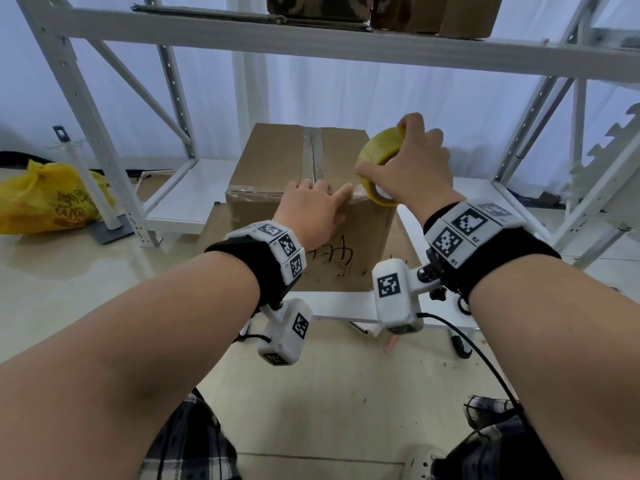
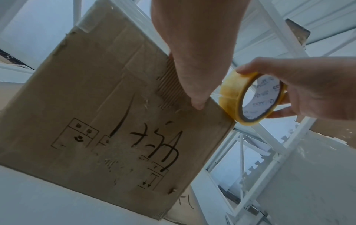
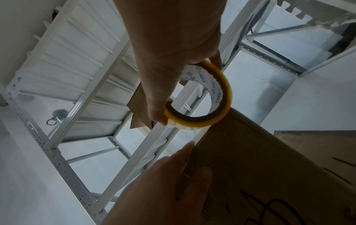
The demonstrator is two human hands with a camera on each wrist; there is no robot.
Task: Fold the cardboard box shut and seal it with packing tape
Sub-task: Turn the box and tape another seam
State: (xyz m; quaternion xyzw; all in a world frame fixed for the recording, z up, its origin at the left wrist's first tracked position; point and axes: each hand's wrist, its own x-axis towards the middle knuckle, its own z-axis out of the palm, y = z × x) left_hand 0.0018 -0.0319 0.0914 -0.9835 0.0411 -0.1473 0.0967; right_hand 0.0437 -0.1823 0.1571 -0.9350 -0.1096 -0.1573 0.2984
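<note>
A brown cardboard box [image 1: 273, 161] with its flaps folded down stands on a low white shelf. Clear tape runs along its middle seam and across its near top edge. My left hand [image 1: 313, 206] lies flat on that near edge, fingers and thumb pressing the tape down; the thumb [image 2: 194, 92] rests on the front face. My right hand [image 1: 412, 161] grips a yellow roll of packing tape [image 1: 379, 157] at the box's right top corner. The roll [image 2: 248, 97] touches the corner. In the right wrist view the roll [image 3: 204, 120] sits against the box [image 3: 269, 159].
White metal shelving [image 1: 311, 43] surrounds the box, with an upper shelf carrying more cardboard boxes [image 1: 429, 12]. A yellow plastic bag [image 1: 48, 199] and a white post on a grey base [image 1: 100, 206] stand on the floor at left. Flat cardboard lies under the box.
</note>
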